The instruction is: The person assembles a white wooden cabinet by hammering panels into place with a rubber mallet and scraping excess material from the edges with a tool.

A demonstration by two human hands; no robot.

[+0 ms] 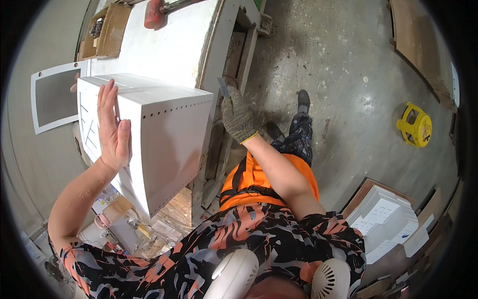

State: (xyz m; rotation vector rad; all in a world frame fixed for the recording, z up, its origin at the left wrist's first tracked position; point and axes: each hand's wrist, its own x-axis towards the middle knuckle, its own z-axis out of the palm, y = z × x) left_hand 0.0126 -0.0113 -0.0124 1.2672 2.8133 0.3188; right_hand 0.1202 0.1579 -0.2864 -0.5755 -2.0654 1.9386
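Note:
My bare left hand [112,130] lies flat against the left side of a tall stack of white panels [172,142], fingers stretched out and the thumb apart. Small dark holes run in rows along the stack's edges, and dark lines mark its left face. My right hand [238,117], in a grey knitted glove with a yellow cuff, is closed on a narrow flat metal blade [223,87]. The blade points up and away from me, just right of the stack. The glove hides whatever handle it has.
The stack stands on a white worktable [169,55]; a red-headed mallet [155,15] and a cardboard box [110,31] lie farther back. A yellow stool [422,128] stands on the floor at right. White sheets [386,219] are piled at lower right.

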